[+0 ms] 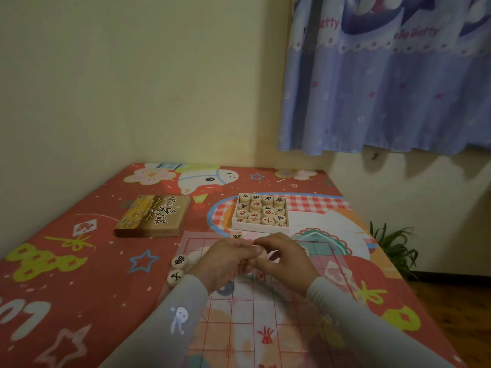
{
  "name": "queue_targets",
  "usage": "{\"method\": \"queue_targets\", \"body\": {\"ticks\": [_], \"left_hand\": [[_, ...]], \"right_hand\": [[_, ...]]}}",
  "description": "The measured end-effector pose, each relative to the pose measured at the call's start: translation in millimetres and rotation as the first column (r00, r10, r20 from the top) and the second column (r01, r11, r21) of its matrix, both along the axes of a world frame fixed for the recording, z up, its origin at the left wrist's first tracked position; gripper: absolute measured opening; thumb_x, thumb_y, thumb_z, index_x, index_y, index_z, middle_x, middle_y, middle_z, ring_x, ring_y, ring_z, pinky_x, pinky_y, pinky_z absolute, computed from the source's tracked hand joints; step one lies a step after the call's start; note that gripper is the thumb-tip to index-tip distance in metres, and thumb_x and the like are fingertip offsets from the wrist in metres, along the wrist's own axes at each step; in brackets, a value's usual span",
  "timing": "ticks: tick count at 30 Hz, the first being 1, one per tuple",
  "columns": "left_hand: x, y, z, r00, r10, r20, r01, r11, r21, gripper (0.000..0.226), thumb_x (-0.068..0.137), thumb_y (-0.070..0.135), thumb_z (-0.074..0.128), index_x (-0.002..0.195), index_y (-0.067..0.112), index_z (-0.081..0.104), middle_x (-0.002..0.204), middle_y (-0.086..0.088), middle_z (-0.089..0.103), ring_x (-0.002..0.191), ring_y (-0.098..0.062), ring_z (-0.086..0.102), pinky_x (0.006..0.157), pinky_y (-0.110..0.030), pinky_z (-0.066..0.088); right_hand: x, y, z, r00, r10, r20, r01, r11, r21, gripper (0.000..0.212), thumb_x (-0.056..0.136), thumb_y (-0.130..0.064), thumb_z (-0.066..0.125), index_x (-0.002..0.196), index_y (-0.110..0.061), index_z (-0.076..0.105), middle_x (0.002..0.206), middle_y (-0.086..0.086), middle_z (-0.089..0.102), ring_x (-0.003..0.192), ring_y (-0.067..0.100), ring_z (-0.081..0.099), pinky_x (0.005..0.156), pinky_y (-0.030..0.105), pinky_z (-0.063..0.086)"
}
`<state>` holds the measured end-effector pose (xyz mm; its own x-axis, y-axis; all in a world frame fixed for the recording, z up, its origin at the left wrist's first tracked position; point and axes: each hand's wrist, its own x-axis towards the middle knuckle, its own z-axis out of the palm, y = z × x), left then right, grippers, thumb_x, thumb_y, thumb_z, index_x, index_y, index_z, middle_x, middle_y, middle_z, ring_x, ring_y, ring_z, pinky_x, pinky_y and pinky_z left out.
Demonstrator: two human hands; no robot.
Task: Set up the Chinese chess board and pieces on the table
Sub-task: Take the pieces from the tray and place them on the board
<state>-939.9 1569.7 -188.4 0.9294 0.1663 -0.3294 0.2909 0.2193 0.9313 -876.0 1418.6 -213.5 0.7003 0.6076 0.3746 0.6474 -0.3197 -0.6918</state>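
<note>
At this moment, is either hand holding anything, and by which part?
Both hands meet over the board: the left hand and right hand pinch a round wooden piece at its rim, between their fingertips.

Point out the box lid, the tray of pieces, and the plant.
box lid (pixel 154 215), head view, middle of its printed top face.
tray of pieces (pixel 261 211), head view, centre of the packed pieces.
plant (pixel 396 245), head view, its green leaves.
</note>
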Motion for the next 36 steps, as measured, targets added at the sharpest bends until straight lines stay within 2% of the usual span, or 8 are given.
{"method": "queue_targets", "body": {"ticks": [3, 7, 13, 21, 25, 29, 32, 36], "left_hand": [[-0.4, 6.4, -0.2, 0.998, 0.064, -0.013, -0.064, 0.995, -0.07, 0.015, 0.088, 0.007, 0.065, 0.098, -0.003, 0.07, 0.102, -0.022, 0.07, 0.079, -0.022, 0.066, 0.054, -0.022, 0.052], [2.2, 18.2, -1.1, 0.981, 0.196, 0.009, -0.192, 0.968, -0.165, 0.022, 0.088, -0.013, 0.049, 0.1, -0.007, 0.066, 0.123, -0.026, 0.056, 0.106, -0.037, 0.061, 0.059, -0.026, 0.056], [5.1, 21.6, -3.0, 0.981, 0.193, 0.032, -0.185, 0.967, -0.174, 0.032, 0.086, -0.02, 0.044, 0.102, -0.003, 0.066, 0.139, -0.024, 0.043, 0.111, -0.038, 0.058, 0.068, -0.028, 0.058], [-0.9, 22.7, 2.7, 0.979, 0.202, 0.031, -0.191, 0.96, -0.206, 0.032, 0.086, -0.021, 0.04, 0.099, -0.005, 0.064, 0.131, -0.026, 0.048, 0.11, -0.038, 0.059, 0.065, -0.026, 0.058], [-4.7, 35.4, 10.0, 0.961, 0.275, 0.034, -0.259, 0.934, -0.246, 0.034, 0.085, -0.023, 0.034, 0.101, -0.01, 0.06, 0.123, -0.031, 0.051, 0.103, -0.037, 0.061, 0.059, -0.024, 0.059], [-10.9, 59.8, 18.3, 0.934, 0.348, 0.078, -0.322, 0.918, -0.233, 0.035, 0.087, -0.022, 0.038, 0.117, -0.012, 0.055, 0.118, -0.028, 0.056, 0.097, -0.031, 0.063, 0.069, -0.025, 0.06], [-18.0, 68.1, 22.3, 0.936, 0.341, 0.094, -0.315, 0.924, -0.215, 0.029, 0.086, -0.024, 0.044, 0.105, -0.009, 0.059, 0.097, -0.02, 0.062, 0.087, -0.027, 0.063, 0.072, -0.026, 0.059], [-17.8, 66.5, 15.5, 0.952, 0.298, 0.065, -0.278, 0.936, -0.216, 0.031, 0.084, -0.023, 0.051, 0.11, -0.01, 0.057, 0.098, -0.022, 0.062, 0.087, -0.029, 0.065, 0.074, -0.031, 0.059]], "right_hand": [[0.7, -0.4, -0.9, 0.999, -0.037, 0.029, 0.038, 0.999, -0.003, 0.036, 0.078, -0.034, 0.074, 0.112, -0.026, 0.066, 0.099, -0.01, 0.059, 0.09, -0.001, 0.054, 0.078, 0.012, 0.047], [4.4, -5.7, -1.9, 0.992, -0.124, 0.035, 0.124, 0.992, 0.011, 0.042, 0.08, -0.032, 0.074, 0.119, -0.023, 0.063, 0.106, -0.012, 0.057, 0.094, -0.001, 0.055, 0.079, 0.013, 0.049], [4.4, -7.2, -3.7, 0.988, -0.146, 0.042, 0.147, 0.989, -0.006, 0.044, 0.08, -0.03, 0.073, 0.122, -0.022, 0.061, 0.11, -0.011, 0.057, 0.095, -0.001, 0.054, 0.082, 0.017, 0.05], [6.2, -6.8, -6.8, 0.988, -0.15, 0.029, 0.15, 0.989, -0.013, 0.042, 0.08, -0.032, 0.074, 0.119, -0.024, 0.062, 0.109, -0.012, 0.057, 0.094, -0.002, 0.055, 0.082, 0.017, 0.05], [6.0, -2.4, -8.2, 0.992, -0.128, 0.019, 0.128, 0.992, -0.02, 0.039, 0.081, -0.031, 0.073, 0.118, -0.025, 0.062, 0.108, -0.012, 0.058, 0.094, -0.002, 0.055, 0.08, 0.013, 0.048], [4.6, 7.5, -10.8, 0.995, -0.104, -0.006, 0.104, 0.994, -0.018, 0.037, 0.081, -0.033, 0.072, 0.117, -0.027, 0.063, 0.106, -0.016, 0.057, 0.095, -0.001, 0.055, 0.083, 0.018, 0.05], [2.3, 14.8, -13.3, 0.995, -0.102, -0.008, 0.102, 0.995, -0.012, 0.035, 0.081, -0.033, 0.072, 0.115, -0.028, 0.063, 0.105, -0.018, 0.057, 0.094, -0.003, 0.054, 0.08, 0.013, 0.048], [2.6, 16.7, -12.8, 0.994, -0.104, -0.014, 0.104, 0.994, -0.018, 0.036, 0.082, -0.033, 0.071, 0.116, -0.028, 0.062, 0.106, -0.017, 0.057, 0.094, -0.003, 0.054, 0.082, 0.015, 0.048]]}}
